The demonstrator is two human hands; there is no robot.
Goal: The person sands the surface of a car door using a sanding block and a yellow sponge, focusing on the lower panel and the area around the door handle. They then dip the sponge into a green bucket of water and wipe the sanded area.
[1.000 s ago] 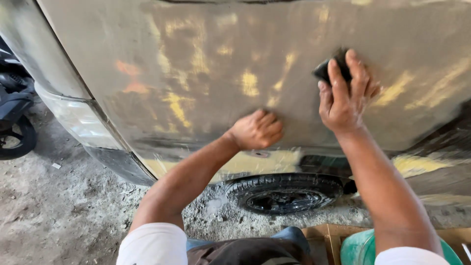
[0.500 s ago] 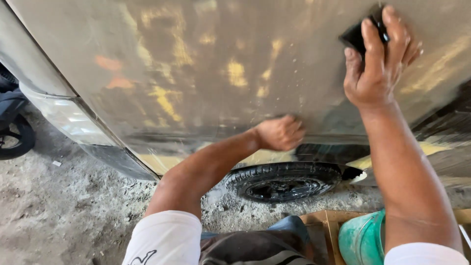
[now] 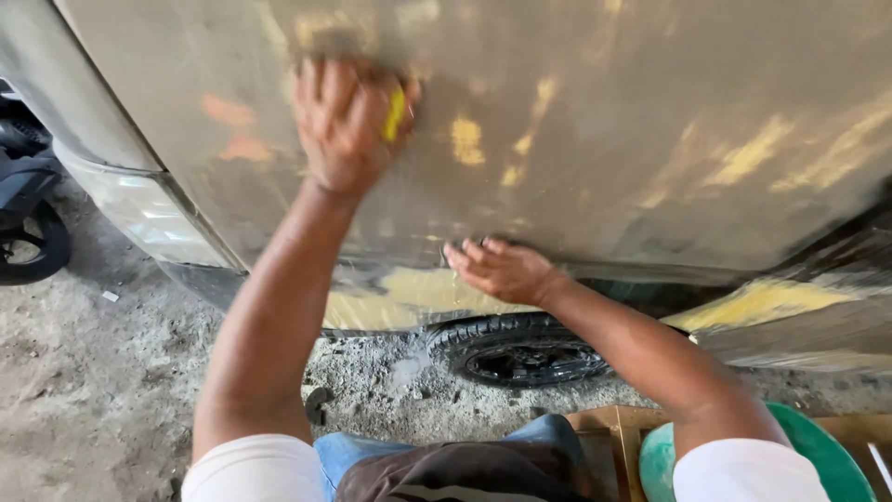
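Pressing a yellow sanding block (image 3: 395, 112) against the dull grey car body panel (image 3: 604, 121) at upper left, the left hand (image 3: 344, 125) grips it; the right hand (image 3: 502, 270), empty and flat, braces at centre. Uneven pressure could gouge the yellow filler patches (image 3: 465, 139).
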